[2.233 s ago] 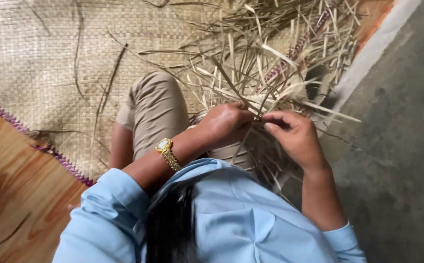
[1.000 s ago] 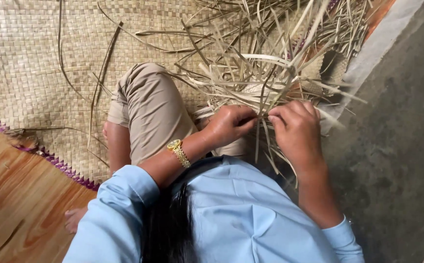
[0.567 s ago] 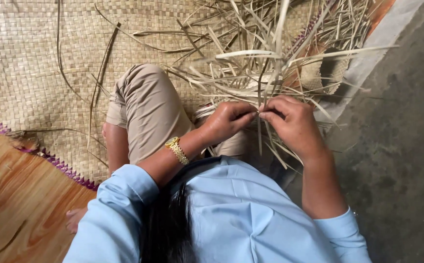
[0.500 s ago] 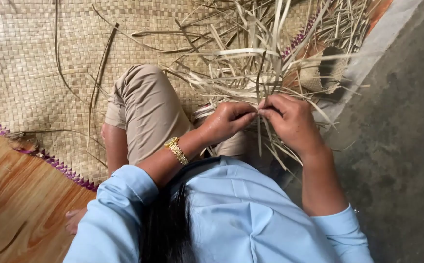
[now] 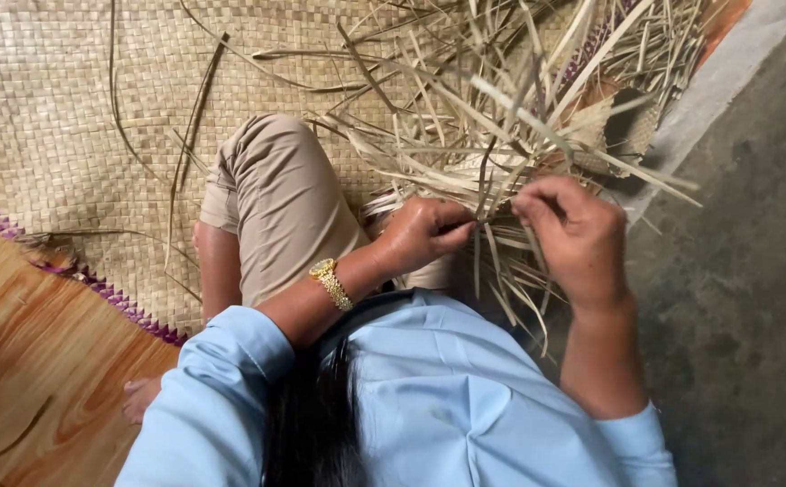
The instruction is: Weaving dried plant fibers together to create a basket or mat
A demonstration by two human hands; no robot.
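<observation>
- head view: the left hand [image 5: 424, 233] is closed in a pinch on the dry palm-leaf strips [image 5: 492, 171], thumb and fingers pressed together where several strips cross, just in front of the bent knee in tan trousers [image 5: 275, 198].
- head view: the right hand [image 5: 573, 234] is curled, fingertips gripping 1 thin strip near the same crossing; the 2 hands sit close together, not quite touching.
- head view: the strips fan out up and to the right from the hands, their loose ends lying over the woven mat [image 5: 68, 108]; a small part-woven piece [image 5: 623, 122] rests among them further out.
- head view: a gold wristwatch [image 5: 330, 280] sits on the left wrist; a purple-edged border of the mat meets the wooden floor [image 5: 32, 352] at left, and grey concrete [image 5: 744, 271] runs along the right.
- judgement: the step in hand looks like plaiting, with the left hand clamping the crossing while the right works 1 strip.
- judgement: the next move calls for a firm left-hand hold so the crossing does not slip, and a flat, untwisted pass of the strip.
</observation>
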